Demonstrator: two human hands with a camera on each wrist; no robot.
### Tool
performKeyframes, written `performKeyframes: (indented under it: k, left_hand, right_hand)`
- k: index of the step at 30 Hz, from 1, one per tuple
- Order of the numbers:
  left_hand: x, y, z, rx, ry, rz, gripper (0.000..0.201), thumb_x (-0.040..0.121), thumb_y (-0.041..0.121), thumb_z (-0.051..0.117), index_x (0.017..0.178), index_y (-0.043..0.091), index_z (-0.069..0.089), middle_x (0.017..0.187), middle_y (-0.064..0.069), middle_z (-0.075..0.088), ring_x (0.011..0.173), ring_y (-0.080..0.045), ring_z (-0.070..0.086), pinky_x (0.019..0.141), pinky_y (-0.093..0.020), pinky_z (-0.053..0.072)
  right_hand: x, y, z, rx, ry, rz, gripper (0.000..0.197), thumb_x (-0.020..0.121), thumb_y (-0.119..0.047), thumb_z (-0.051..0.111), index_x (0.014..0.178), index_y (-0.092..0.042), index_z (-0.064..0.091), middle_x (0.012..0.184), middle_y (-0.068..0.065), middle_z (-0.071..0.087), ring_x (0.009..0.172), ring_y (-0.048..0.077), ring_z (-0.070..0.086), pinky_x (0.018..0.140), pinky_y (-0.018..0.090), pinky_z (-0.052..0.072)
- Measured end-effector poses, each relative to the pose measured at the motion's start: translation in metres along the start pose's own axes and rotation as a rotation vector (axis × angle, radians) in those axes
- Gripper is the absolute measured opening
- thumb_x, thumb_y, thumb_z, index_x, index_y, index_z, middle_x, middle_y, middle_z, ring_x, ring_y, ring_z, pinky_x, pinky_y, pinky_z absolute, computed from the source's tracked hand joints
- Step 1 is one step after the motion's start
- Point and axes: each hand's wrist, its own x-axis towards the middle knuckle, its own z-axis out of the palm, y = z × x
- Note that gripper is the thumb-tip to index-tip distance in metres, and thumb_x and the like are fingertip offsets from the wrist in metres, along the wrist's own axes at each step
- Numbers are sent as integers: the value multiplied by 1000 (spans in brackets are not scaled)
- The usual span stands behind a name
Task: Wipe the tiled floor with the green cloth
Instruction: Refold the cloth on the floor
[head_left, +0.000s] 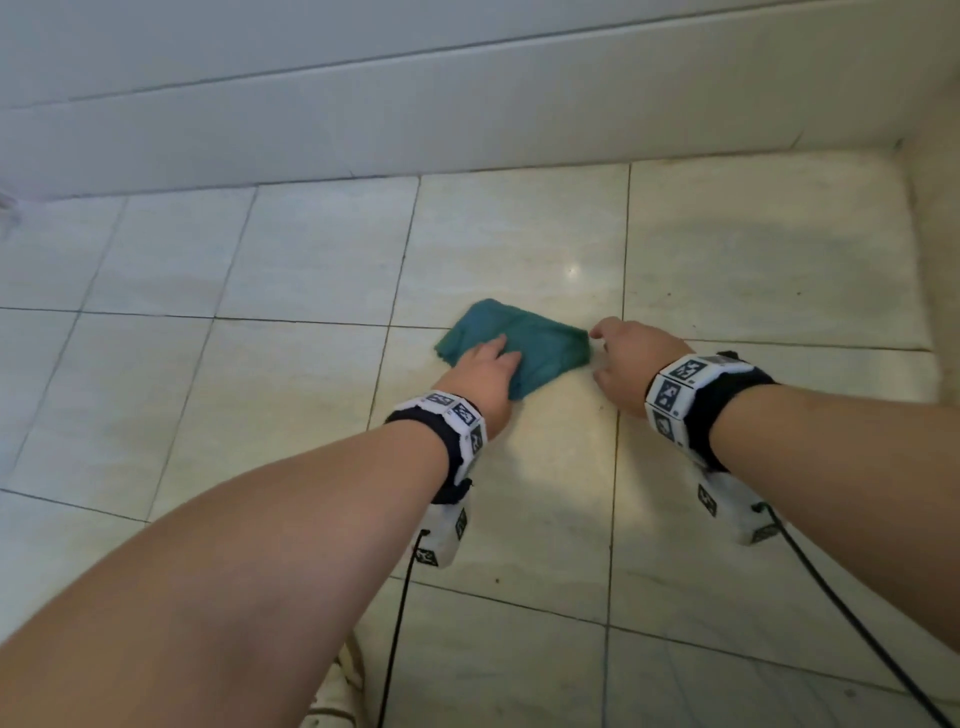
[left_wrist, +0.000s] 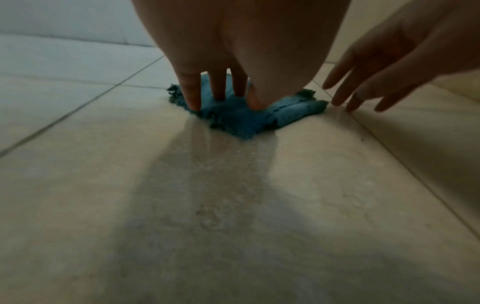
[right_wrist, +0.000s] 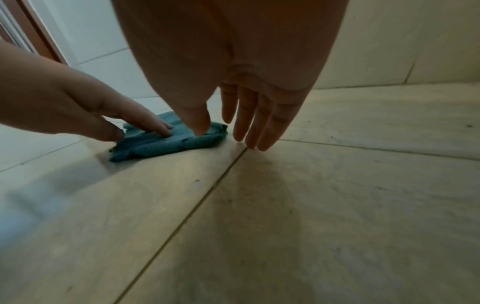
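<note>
Two hands are down at floor level, and the green cloth lies folded flat on the tiled floor, just right of a grout crossing near the middle of the head view. The left hand presses its straight fingers onto the cloth's near left part, palm down, nothing curled around the fabric. The right hand hovers just beside the cloth's corner at about three o'clock, fingers loose and spread, gripping nothing; whether its thumb touches the edge cannot be told. The cloth looks soft, light and limp, with a nubby pile and a frayed rim in the left wrist view, so it should bunch rather than slide as one piece. On these glossy tiles, flat downward pressure over the middle looks the surest hold; a pinch at a corner would probably only drag a fold loose. Its long axis seems to run from roughly ten o'clock to four o'clock, with one corner pointing back toward the person at about six.
</note>
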Motion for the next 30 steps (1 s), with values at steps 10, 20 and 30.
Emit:
performKeyframes:
  k: [10, 20, 30]
  left_hand:
    - [-3, -15, -7, -334, 383, -143, 56, 85, -6, 51, 138, 11, 51, 140, -9, 42, 125, -25, 47, 102, -27, 38]
    - [13, -41, -17, 8, 120, -38, 51, 86, 4, 59, 133, 21, 49, 122, -14, 49, 103, -33, 55, 84, -38, 50]
    - [9, 4, -126, -334, 131, -128, 23, 90, 6, 55, 104, 7, 73, 104, -8, 66, 95, -25, 60, 78, -30, 50]
  right_hand:
    - [0, -16, 26, 170, 19, 140, 60, 93, -34, 62, 144, -10, 40, 131, 14, 56, 114, 30, 58, 85, 31, 45]
    - [-29, -10, 23, 176, 11, 158, 61, 97, -32, 60, 148, -14, 34, 136, 10, 55, 120, 28, 56, 93, 32, 45]
    - [-37, -22, -38, 151, 77, 111, 52, 95, -36, 58, 142, -19, 41, 130, 4, 60, 113, 25, 58, 92, 32, 47]
